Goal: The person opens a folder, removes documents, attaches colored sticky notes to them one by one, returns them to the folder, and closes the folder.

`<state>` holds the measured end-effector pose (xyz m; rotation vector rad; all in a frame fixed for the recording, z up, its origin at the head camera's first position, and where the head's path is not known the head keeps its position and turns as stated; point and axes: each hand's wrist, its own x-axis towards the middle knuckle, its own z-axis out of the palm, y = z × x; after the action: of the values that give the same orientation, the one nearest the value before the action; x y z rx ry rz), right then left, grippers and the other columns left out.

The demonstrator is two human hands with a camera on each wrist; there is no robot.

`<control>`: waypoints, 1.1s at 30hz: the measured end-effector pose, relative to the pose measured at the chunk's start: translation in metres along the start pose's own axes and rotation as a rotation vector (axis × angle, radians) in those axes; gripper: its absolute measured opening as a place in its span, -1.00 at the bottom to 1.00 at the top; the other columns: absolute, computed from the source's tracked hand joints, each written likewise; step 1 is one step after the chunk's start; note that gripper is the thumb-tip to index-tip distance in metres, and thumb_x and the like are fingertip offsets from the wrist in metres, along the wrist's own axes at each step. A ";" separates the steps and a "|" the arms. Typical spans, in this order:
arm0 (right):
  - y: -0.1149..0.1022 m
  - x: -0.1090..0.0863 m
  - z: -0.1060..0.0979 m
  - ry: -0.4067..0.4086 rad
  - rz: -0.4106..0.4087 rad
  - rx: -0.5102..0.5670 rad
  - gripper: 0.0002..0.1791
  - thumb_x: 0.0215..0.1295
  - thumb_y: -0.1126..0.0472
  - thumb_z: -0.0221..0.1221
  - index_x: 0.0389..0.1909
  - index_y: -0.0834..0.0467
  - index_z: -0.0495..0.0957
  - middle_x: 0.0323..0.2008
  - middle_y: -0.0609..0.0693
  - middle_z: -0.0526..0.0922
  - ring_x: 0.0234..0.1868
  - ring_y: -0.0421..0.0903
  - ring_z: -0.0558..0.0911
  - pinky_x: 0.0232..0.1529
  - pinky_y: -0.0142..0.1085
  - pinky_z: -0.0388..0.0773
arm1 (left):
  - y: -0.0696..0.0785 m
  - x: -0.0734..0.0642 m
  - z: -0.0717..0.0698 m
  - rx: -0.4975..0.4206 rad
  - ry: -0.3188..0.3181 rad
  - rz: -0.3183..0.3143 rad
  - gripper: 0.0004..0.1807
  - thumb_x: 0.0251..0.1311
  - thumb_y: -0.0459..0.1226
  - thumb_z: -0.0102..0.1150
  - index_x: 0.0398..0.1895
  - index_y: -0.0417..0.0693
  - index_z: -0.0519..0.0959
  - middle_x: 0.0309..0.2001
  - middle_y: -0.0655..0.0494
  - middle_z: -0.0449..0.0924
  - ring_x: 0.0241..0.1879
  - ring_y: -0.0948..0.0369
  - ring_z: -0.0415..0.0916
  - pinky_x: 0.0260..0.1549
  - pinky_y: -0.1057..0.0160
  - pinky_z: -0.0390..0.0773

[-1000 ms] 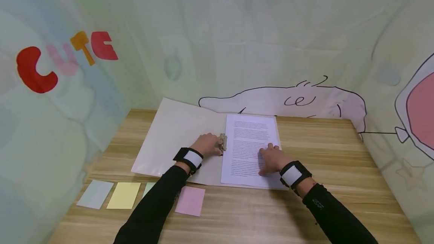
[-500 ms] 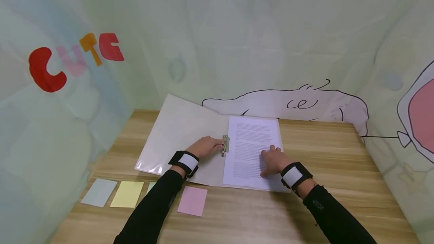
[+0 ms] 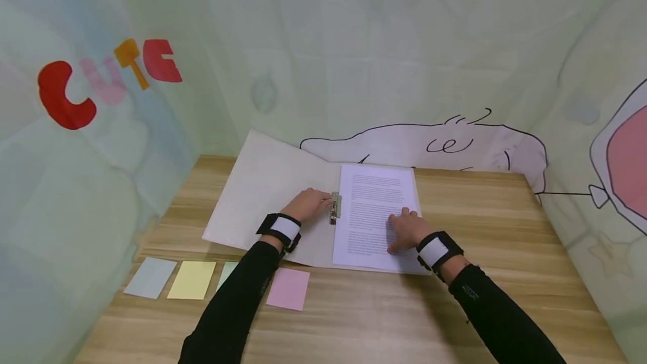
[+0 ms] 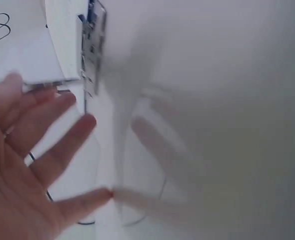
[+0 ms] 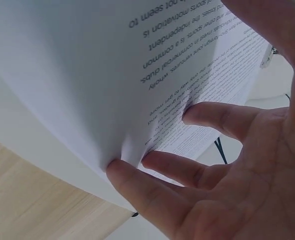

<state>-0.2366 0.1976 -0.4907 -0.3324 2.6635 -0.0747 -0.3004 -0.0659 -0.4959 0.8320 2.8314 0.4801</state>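
Note:
A white folder (image 3: 268,178) lies spread open on the wooden table, its left cover slightly raised. On its right side is a stack of printed paper (image 3: 371,223), beside a metal lever clip (image 3: 335,209) at the fold. My left hand (image 3: 306,205) reaches the clip's upper end from the left. In the left wrist view its thumb and index finger pinch the thin metal lever (image 4: 52,82) sticking out of the clip, the other fingers spread. My right hand (image 3: 409,230) rests on the paper's right part, and in the right wrist view its spread fingertips press into the sheet.
Along the front left lie sticky notes: grey-blue (image 3: 150,278), yellow (image 3: 192,280), green (image 3: 226,274) and pink (image 3: 288,289). My left sleeve (image 3: 229,302) partly covers the green one. A printed curtain (image 3: 354,72) stands behind the table (image 3: 480,218).
My left hand has drawn back a little to the left, uncovering more of the clip, and its fingers now sit at the clip's upper end. The right hand stays on the paper.

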 end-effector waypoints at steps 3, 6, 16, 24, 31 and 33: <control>-0.001 0.001 -0.001 -0.001 0.009 -0.008 -0.14 -0.09 -0.12 0.43 0.18 0.27 0.39 -0.11 0.26 0.37 -0.16 0.12 0.38 -0.23 -0.08 0.45 | 0.006 0.007 -0.001 0.011 0.063 -0.053 -0.70 0.41 -0.18 -0.06 -0.45 -0.10 0.55 -0.52 0.10 0.49 -0.42 0.15 0.45 -0.37 0.22 0.42; -0.001 0.002 -0.002 0.000 0.013 -0.004 -0.15 -0.10 -0.11 0.44 0.17 0.27 0.40 -0.13 0.25 0.37 -0.18 0.12 0.38 -0.24 -0.07 0.44 | 0.012 0.015 0.000 -0.013 0.116 -0.106 -0.65 0.42 -0.19 -0.08 -0.58 -0.07 0.41 -0.65 0.12 0.27 -0.55 0.17 0.29 -0.50 0.24 0.28; -0.005 0.003 -0.002 -0.008 0.032 0.010 -0.13 -0.10 -0.11 0.44 0.20 0.26 0.38 -0.10 0.24 0.37 -0.17 0.10 0.35 -0.25 -0.11 0.43 | 0.012 0.038 0.013 -0.209 0.212 -0.281 -0.69 0.44 -0.24 -0.14 -0.01 -0.20 0.57 -0.17 -0.04 0.62 -0.37 0.13 0.47 -0.33 0.21 0.47; -0.004 0.002 -0.002 0.016 0.033 0.002 -0.11 -0.14 -0.11 0.46 0.19 0.26 0.39 -0.13 0.23 0.38 -0.17 0.10 0.37 -0.24 -0.10 0.44 | 0.012 0.046 0.021 -0.224 0.246 -0.351 -0.81 0.37 -0.31 -0.03 -0.22 -0.20 0.58 -0.37 -0.02 0.59 -0.54 0.18 0.38 -0.61 0.33 0.27; -0.004 0.002 0.001 0.019 0.042 0.005 -0.13 -0.15 -0.11 0.47 0.18 0.23 0.41 -0.12 0.22 0.38 -0.16 0.10 0.37 -0.24 -0.10 0.44 | 0.012 0.047 0.026 -0.229 0.262 -0.390 -0.81 0.32 -0.36 -0.02 -0.42 -0.19 0.56 -0.45 -0.01 0.56 -0.56 0.17 0.38 -0.64 0.33 0.27; -0.005 0.002 0.002 0.019 0.028 0.013 -0.15 -0.15 -0.10 0.47 0.16 0.24 0.42 -0.14 0.21 0.38 -0.17 0.10 0.37 -0.24 -0.11 0.43 | 0.011 0.047 0.027 -0.228 0.271 -0.409 -0.81 0.30 -0.37 0.01 -0.47 -0.19 0.56 -0.49 0.00 0.55 -0.57 0.17 0.37 -0.64 0.32 0.27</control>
<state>-0.2361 0.1920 -0.4923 -0.2911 2.6846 -0.0865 -0.3274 -0.0244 -0.5196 0.1465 2.9903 0.8811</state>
